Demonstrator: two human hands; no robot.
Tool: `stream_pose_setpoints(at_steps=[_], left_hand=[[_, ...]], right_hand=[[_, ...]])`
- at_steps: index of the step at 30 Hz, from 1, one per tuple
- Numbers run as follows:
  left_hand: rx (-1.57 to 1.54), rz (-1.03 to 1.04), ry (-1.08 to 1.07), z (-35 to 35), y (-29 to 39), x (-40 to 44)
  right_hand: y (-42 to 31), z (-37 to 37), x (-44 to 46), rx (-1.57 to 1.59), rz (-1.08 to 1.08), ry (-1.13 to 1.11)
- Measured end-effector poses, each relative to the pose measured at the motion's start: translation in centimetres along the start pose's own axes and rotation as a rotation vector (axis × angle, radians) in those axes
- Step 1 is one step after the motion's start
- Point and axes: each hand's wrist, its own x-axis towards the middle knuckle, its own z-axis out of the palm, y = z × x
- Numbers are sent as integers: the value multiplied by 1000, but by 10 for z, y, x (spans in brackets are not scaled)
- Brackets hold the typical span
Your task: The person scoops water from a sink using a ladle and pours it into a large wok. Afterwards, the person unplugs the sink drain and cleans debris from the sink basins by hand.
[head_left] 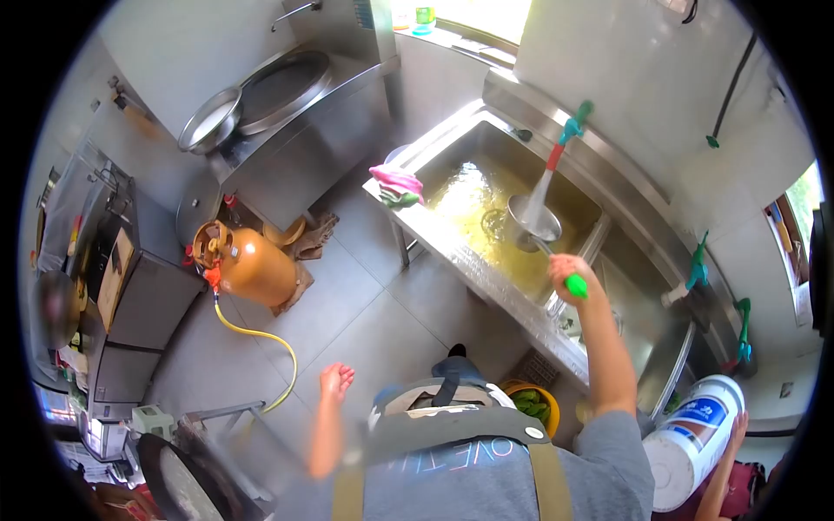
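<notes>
My right hand is wrapped round the handle of a metal ladle, whose bright green end sticks out of the fist. The ladle's round bowl is over the steel sink, under a tap with a green-blue body and red section. Water streams from the tap into the bowl. Yellowish water with bright glare stands in the left basin. My left hand hangs away from the sink above the floor, its fingers curled with nothing visible in them.
A pink cloth lies on the sink's left corner. An orange gas cylinder with a yellow hose stands on the floor. Greens fill a yellow bucket below the sink. At right another person's hand touches a white bucket.
</notes>
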Motion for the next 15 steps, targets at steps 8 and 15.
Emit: stream_pose_setpoints(at_steps=[8,15], left_hand=[[99,-55,42,91,28,18],[139,40,-62,123,74,76]], right_hand=[[7,25,-18,-37,-100,169],[40,25,-11,-409,-425,265]])
